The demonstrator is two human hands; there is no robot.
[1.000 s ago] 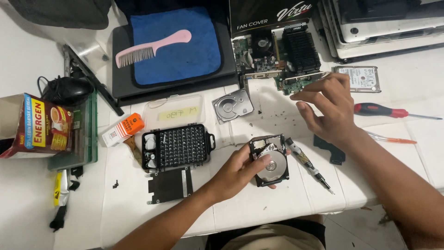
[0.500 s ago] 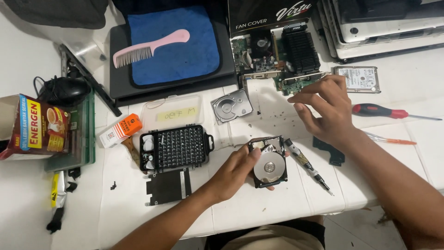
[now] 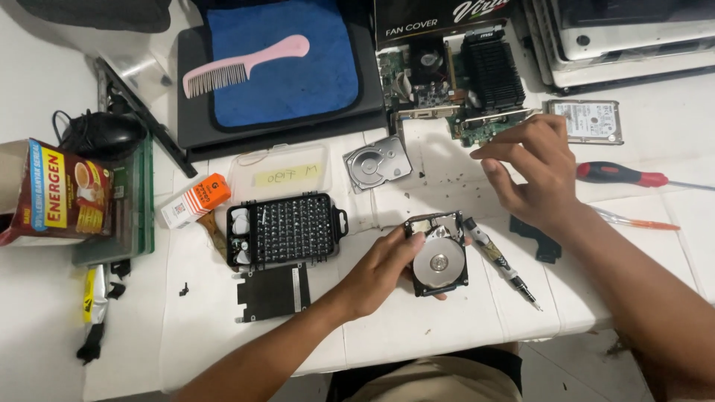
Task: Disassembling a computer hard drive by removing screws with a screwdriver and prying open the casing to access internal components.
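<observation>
My left hand [image 3: 383, 269] grips an opened hard drive [image 3: 439, 257] with its shiny platter showing, flat on the white table near the front edge. My right hand [image 3: 530, 170] hovers above and to the right of it, fingers spread and curled, holding nothing that I can see. A small precision screwdriver [image 3: 500, 260] lies just right of the drive. The drive's silver cover [image 3: 377, 163] rests further back, with tiny loose screws scattered beside it.
A black case of screwdriver bits [image 3: 288, 227] sits left of the drive, a black metal plate [image 3: 272, 291] below it. Circuit boards [image 3: 462, 82], a second drive [image 3: 585, 120], a red-handled screwdriver [image 3: 622, 176], a pink comb [image 3: 242, 65] on a blue cloth and a mouse [image 3: 100, 134] lie around.
My right hand has lifted slightly and spread its fingers over the spot near the circuit board. My left hand has kept its hold on the drive, which barely shifted.
</observation>
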